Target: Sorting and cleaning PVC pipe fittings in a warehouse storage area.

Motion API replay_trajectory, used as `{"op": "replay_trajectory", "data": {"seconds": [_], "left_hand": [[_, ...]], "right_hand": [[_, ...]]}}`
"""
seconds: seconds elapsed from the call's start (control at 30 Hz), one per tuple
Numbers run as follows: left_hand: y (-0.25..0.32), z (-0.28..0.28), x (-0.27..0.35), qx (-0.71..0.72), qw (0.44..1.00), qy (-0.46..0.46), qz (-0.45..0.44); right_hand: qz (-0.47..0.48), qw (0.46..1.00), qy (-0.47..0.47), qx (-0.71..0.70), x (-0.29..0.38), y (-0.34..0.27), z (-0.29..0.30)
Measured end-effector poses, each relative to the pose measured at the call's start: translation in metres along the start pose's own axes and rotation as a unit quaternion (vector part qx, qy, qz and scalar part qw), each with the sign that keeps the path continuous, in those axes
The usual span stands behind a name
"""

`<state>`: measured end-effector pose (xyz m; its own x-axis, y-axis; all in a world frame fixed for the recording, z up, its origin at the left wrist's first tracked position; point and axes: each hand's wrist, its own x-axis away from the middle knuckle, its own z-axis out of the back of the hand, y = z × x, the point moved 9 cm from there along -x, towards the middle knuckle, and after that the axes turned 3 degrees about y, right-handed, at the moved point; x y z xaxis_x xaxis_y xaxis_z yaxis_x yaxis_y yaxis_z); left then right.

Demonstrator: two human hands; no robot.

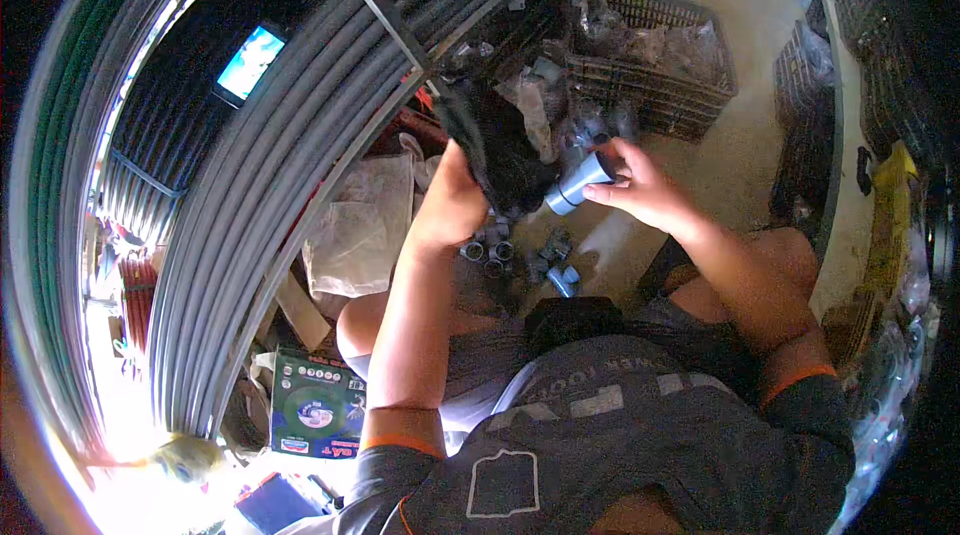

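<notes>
In my right hand (637,186) is a grey plastic pipe reducer (577,184), tilted, its wide end towards my fingers and its narrow end pointing down to the left. My left hand (452,201) is closed on the edge of a black bag (499,137), which hangs beside the reducer; my left fingertips are hidden behind it. Below my hands, several grey pipe fittings (556,257) lie on the floor. More round-mouthed fittings (493,251) are grouped close below my left hand.
Long grey pipes (315,85) on a metal rack (375,2) run along my left, with a lit phone (251,64) on them. A black plastic crate (649,77) holding clear bags stands ahead. A printed cardboard box (319,404) and a pale sack (360,224) are at my left.
</notes>
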<state>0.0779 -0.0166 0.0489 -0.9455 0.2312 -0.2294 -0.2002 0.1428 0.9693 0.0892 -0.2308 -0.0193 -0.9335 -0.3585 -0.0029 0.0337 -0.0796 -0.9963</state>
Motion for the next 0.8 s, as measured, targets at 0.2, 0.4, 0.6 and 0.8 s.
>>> {"op": "replay_trajectory", "data": {"seconds": [0.2,0.4,0.6,0.8], "left_hand": [[0.037,0.036,-0.006,-0.295,0.926,0.164,-0.17],[-0.065,-0.019,-0.003,-0.469,0.872,-0.12,0.074],[-0.06,0.024,0.001,0.073,0.99,-0.104,0.065],[-0.042,0.053,-0.007,-0.235,0.954,-0.181,-0.048]], "right_hand": [[-0.119,0.97,-0.022,-0.211,0.002,0.032,-0.019],[-0.078,0.953,-0.043,-0.289,0.0,0.022,-0.027],[-0.047,0.961,-0.24,-0.126,0.01,0.015,-0.046],[-0.011,0.926,-0.108,-0.361,-0.012,-0.004,0.01]]}}
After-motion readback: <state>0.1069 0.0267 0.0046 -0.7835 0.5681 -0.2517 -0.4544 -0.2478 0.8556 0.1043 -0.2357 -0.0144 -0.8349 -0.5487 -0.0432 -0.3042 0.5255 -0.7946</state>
